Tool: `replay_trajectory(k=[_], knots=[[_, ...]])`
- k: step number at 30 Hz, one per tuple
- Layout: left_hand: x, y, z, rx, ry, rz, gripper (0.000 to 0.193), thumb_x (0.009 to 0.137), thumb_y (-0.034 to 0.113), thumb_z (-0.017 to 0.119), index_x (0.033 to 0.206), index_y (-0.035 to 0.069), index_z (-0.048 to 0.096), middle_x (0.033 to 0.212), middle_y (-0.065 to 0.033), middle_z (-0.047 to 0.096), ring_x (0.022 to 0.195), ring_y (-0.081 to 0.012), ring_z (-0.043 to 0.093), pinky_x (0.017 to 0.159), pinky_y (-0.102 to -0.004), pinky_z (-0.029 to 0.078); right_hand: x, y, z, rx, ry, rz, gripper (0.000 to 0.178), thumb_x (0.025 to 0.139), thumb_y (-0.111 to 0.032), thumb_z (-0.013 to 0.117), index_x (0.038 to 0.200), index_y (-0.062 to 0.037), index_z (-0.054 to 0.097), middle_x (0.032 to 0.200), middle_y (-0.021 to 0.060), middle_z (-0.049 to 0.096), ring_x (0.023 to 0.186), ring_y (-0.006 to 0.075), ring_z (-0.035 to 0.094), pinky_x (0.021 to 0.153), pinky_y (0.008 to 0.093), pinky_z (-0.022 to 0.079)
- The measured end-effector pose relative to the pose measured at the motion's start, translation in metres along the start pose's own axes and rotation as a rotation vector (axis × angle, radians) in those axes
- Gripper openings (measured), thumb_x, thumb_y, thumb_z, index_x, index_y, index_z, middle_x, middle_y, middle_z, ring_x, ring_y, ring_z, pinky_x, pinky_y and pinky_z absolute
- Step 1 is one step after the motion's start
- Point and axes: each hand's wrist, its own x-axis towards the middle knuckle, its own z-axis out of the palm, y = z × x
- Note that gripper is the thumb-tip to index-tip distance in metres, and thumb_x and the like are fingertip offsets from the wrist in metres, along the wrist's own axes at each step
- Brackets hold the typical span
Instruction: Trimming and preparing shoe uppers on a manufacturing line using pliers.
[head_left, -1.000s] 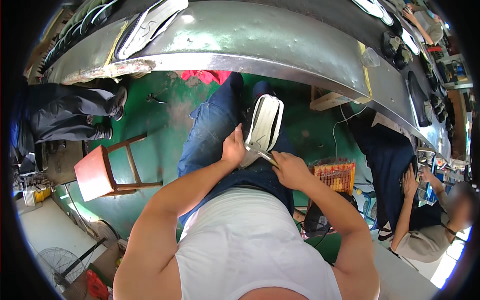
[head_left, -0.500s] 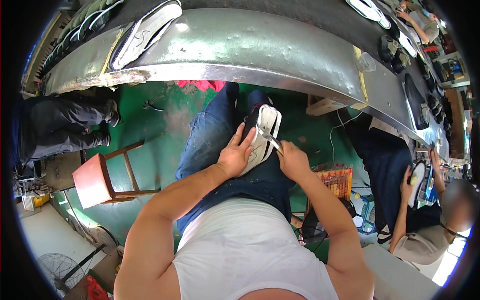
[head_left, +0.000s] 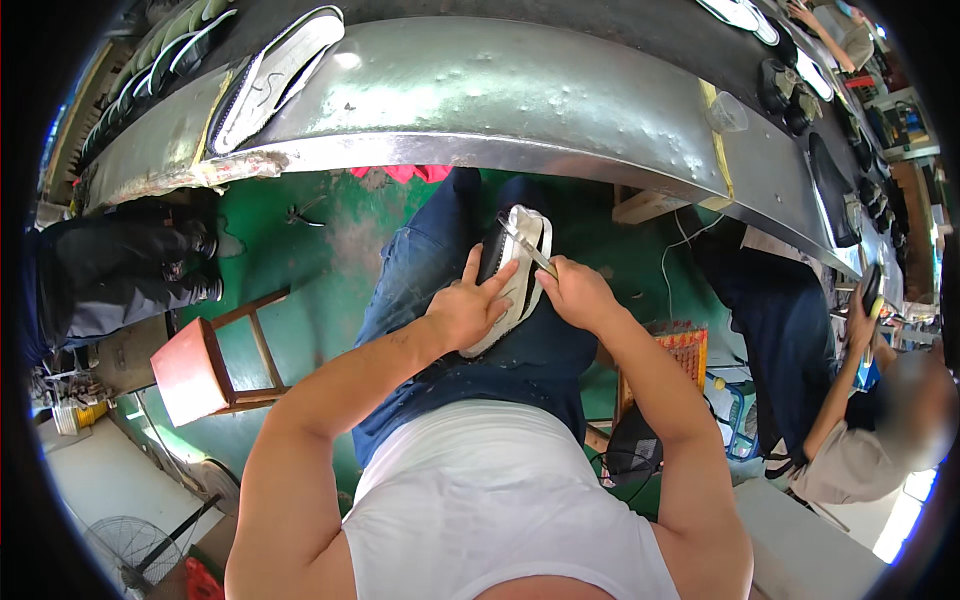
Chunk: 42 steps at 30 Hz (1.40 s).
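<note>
A shoe point(head_left: 532, 234) with a white underside and a dark upper lies across my lap, its tip pointing at the bench. My left hand point(head_left: 466, 308) grips its left side, fingers spread over the side and underside. In my right hand point(head_left: 577, 292), closed round the grip, is a slim metal hand tool point(head_left: 530, 247). Its shiny end reaches to the upper left over the shoe, near the tip. The exact kind of tool cannot be made out.
The metal-edged bench point(head_left: 500, 85) runs ahead of my knees, with another white-bottomed shoe point(head_left: 275, 85) on it. A red-seated stool point(head_left: 190, 370) lies on the green floor at left, pliers point(head_left: 305, 212) beyond it. A co-worker point(head_left: 845, 465) sits at right, a person's legs point(head_left: 130, 260) at left.
The tool's metal end has moved away from me toward the shoe's tip. My right hand has shifted slightly toward me. My left hand stays on the shoe.
</note>
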Motion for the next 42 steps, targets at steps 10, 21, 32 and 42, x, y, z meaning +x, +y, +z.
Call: replay_trajectory(k=[10,21,32,42], knots=[[-0.004,-0.037,0.06,-0.308,0.444,0.075,0.093,0.087,0.029,0.069,0.154,0.001,0.011,0.142,-0.0346,0.043,0.126,-0.0424,0.052,0.109,-0.039,0.038,-0.055,-0.01,0.001,-0.021,-0.193,-0.093,0.039,0.099,-0.037,0.049,0.093,0.0006,0.057,0.086,0.024,0.065,0.084,0.0434,0.064,0.074,0.0509,0.05],[-0.047,0.012,-0.094,-0.266,0.393,0.23,0.085,0.068,0.006,0.079,0.141,0.006,0.036,0.107,-0.0228,0.068,0.099,-0.0368,0.068,0.086,-0.039,0.054,-0.125,0.021,0.068,0.789,0.338,0.181,0.029,0.098,-0.022,0.055,0.117,0.0011,0.055,0.089,0.0052,0.064,0.082,0.014,0.061,0.075,0.0288,0.05],[0.068,-0.028,-0.013,-0.792,-0.095,-0.077,0.057,0.083,0.018,0.076,0.13,-0.005,0.055,0.115,-0.0156,0.065,0.103,-0.0206,0.063,0.089,-0.033,0.051,-0.11,0.007,0.02,0.621,0.081,0.295,0.021,0.095,-0.017,0.056,0.106,0.0002,0.059,0.084,0.0135,0.067,0.082,0.0246,0.067,0.077,0.0349,0.052],[-0.03,-0.008,0.019,-0.465,0.483,0.02,0.016,0.093,0.015,0.058,0.094,0.002,0.066,0.076,-0.021,0.064,0.066,-0.0369,0.063,0.063,-0.0401,0.051,-0.074,-0.031,-0.033,0.314,-0.315,-0.011,0.048,0.09,-0.019,0.059,0.13,0.0068,0.05,0.104,0.0289,0.064,0.101,0.0437,0.062,0.09,0.0443,0.049]])
